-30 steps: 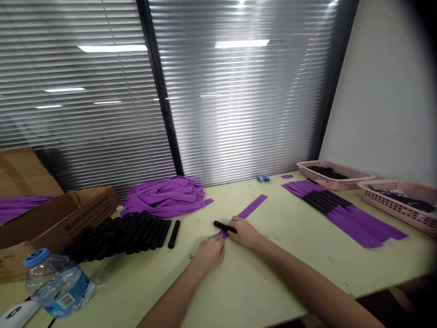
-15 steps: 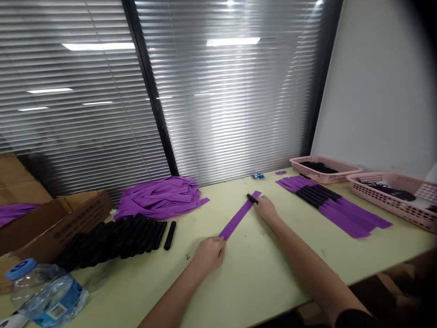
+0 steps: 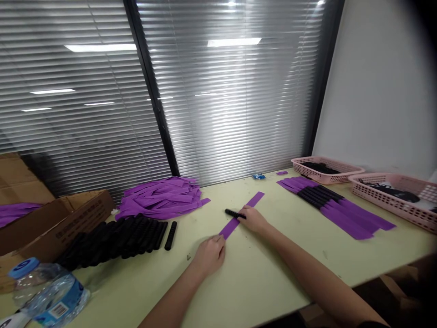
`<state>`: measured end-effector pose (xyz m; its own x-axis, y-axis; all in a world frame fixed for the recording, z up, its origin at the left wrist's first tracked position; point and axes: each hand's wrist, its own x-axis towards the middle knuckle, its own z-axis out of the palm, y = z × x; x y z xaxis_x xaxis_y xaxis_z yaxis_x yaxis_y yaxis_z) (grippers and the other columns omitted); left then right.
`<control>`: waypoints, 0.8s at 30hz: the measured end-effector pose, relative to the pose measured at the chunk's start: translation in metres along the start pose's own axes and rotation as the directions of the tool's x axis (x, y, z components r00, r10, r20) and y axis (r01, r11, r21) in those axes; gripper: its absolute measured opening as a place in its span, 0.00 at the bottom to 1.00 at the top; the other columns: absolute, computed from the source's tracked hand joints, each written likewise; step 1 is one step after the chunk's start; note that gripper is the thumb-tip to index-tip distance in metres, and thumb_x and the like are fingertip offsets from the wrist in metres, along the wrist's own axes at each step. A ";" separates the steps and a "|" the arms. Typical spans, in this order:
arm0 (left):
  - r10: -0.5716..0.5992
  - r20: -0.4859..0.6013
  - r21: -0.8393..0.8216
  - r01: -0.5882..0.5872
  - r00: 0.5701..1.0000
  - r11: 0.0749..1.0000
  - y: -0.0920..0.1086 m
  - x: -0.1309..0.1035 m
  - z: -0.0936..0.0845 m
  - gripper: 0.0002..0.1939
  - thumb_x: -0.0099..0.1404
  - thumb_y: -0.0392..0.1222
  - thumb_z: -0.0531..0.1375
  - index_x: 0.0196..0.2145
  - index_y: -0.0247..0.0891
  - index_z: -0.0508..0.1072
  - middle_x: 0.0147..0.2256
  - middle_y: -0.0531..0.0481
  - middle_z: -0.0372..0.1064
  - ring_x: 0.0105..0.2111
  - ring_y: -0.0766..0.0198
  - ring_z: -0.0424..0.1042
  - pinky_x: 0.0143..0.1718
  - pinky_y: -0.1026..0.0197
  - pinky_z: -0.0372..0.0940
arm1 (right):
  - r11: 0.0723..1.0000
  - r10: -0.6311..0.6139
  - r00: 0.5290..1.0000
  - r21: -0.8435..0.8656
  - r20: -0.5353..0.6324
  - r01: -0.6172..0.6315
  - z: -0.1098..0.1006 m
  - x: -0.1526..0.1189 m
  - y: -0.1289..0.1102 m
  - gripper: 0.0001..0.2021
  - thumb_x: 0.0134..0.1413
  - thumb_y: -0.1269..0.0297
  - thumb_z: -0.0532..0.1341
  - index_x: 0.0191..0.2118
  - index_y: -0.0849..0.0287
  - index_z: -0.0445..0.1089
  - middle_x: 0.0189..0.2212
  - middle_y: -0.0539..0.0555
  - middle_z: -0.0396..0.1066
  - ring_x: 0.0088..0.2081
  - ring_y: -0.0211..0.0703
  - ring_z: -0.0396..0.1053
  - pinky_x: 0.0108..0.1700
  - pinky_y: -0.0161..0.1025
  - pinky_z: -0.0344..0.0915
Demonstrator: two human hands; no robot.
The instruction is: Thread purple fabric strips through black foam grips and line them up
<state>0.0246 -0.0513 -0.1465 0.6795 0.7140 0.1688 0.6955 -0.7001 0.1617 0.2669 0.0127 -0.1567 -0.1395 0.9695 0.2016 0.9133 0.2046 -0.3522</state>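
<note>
A flat purple strip (image 3: 256,198) lies slantwise on the table, and my left hand (image 3: 210,254) is closed on its near end. My right hand (image 3: 253,219) grips a black ridged tube (image 3: 232,212) that lies across the strip's middle. Whether the strip runs through the tube or under it, I cannot tell. To the left, a heap of black tubes (image 3: 119,239) sits below a pile of loose purple strips (image 3: 164,196), with one single tube (image 3: 170,235) apart from the heap. On the right, several purple strips (image 3: 355,221) lie side by side, black tubes around their middles.
Two pink baskets (image 3: 389,202) with black items stand at the far right. A cardboard box (image 3: 82,214) and a water bottle (image 3: 51,294) are at the left. A small blue packet (image 3: 258,176) lies near the window blinds. The table's front edge runs below my right forearm.
My right hand has moved toward me and left with the black tube, from near the strip's far end to its middle. My left hand stays at the near end.
</note>
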 end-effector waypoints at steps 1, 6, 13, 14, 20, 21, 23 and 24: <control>0.004 -0.001 0.003 -0.004 1.000 1.000 0.000 0.000 0.000 0.10 0.67 0.36 0.47 0.39 0.38 0.68 0.42 0.45 0.70 0.42 0.58 0.70 0.44 0.58 0.65 | 0.997 -0.073 0.997 0.020 0.011 0.073 0.005 -0.004 -0.014 0.10 0.58 0.63 0.57 0.40 0.59 0.73 0.39 0.56 0.68 0.41 0.42 0.67 0.45 0.34 0.60; 0.016 -0.029 -0.006 -0.017 0.999 1.000 -0.003 0.000 0.005 0.10 0.66 0.35 0.48 0.40 0.37 0.68 0.41 0.45 0.69 0.42 0.58 0.69 0.45 0.58 0.65 | 0.954 -0.292 0.956 0.072 0.018 0.290 0.030 -0.017 -0.063 0.09 0.58 0.64 0.57 0.40 0.61 0.72 0.39 0.56 0.68 0.41 0.41 0.67 0.45 0.34 0.61; 0.020 -0.018 -0.026 -0.020 1.000 0.999 -0.003 0.001 0.002 0.09 0.66 0.35 0.49 0.38 0.37 0.68 0.39 0.45 0.70 0.40 0.59 0.69 0.43 0.59 0.65 | 0.987 -0.156 0.987 -0.052 -0.027 0.155 0.027 0.001 -0.037 0.10 0.61 0.63 0.56 0.42 0.62 0.71 0.40 0.57 0.68 0.42 0.42 0.68 0.45 0.36 0.61; 0.016 -0.010 -0.030 -0.016 1.000 0.999 -0.003 0.002 0.001 0.10 0.66 0.34 0.48 0.37 0.37 0.68 0.39 0.46 0.70 0.39 0.59 0.70 0.43 0.59 0.65 | 0.992 -0.109 0.993 -0.072 -0.043 0.105 0.024 0.007 -0.027 0.10 0.61 0.64 0.55 0.42 0.62 0.71 0.40 0.58 0.68 0.42 0.43 0.67 0.45 0.36 0.60; 0.049 0.004 -0.083 -0.049 0.999 0.995 -0.003 0.002 -0.002 0.12 0.64 0.31 0.49 0.36 0.38 0.72 0.36 0.46 0.72 0.39 0.59 0.70 0.43 0.59 0.65 | 0.954 0.214 0.963 -0.177 -0.165 -0.242 0.002 0.024 0.042 0.12 0.62 0.65 0.53 0.44 0.66 0.70 0.43 0.64 0.66 0.44 0.51 0.66 0.43 0.41 0.60; 0.076 0.003 -0.098 -0.075 0.997 0.992 -0.003 0.001 -0.002 0.12 0.63 0.31 0.49 0.35 0.38 0.72 0.35 0.47 0.72 0.38 0.59 0.71 0.42 0.59 0.65 | 0.940 0.254 0.950 -0.186 -0.183 -0.288 -0.002 0.024 0.051 0.13 0.63 0.65 0.52 0.45 0.66 0.70 0.44 0.65 0.66 0.44 0.51 0.66 0.43 0.42 0.60; 0.143 0.007 -0.125 -0.141 0.990 0.982 -0.001 0.000 -0.002 0.11 0.62 0.32 0.51 0.34 0.38 0.73 0.33 0.48 0.73 0.37 0.59 0.71 0.41 0.60 0.65 | 0.915 0.310 0.928 -0.198 -0.207 -0.350 -0.006 0.021 0.065 0.13 0.63 0.65 0.52 0.46 0.65 0.69 0.44 0.64 0.66 0.45 0.52 0.66 0.43 0.42 0.59; 0.179 0.008 -0.137 -0.176 0.984 0.975 0.001 -0.001 -0.002 0.11 0.61 0.33 0.52 0.33 0.39 0.74 0.32 0.48 0.73 0.36 0.60 0.71 0.41 0.60 0.65 | 0.908 0.326 0.921 -0.202 -0.213 -0.368 -0.008 0.020 0.069 0.13 0.63 0.65 0.51 0.46 0.65 0.69 0.44 0.64 0.66 0.45 0.52 0.66 0.43 0.42 0.59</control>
<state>0.0240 -0.0530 -0.1446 0.7951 0.5770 0.1868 0.5261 -0.8094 0.2608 0.3305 0.0450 -0.1700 0.2508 0.9309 0.2656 0.9576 -0.1983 -0.2091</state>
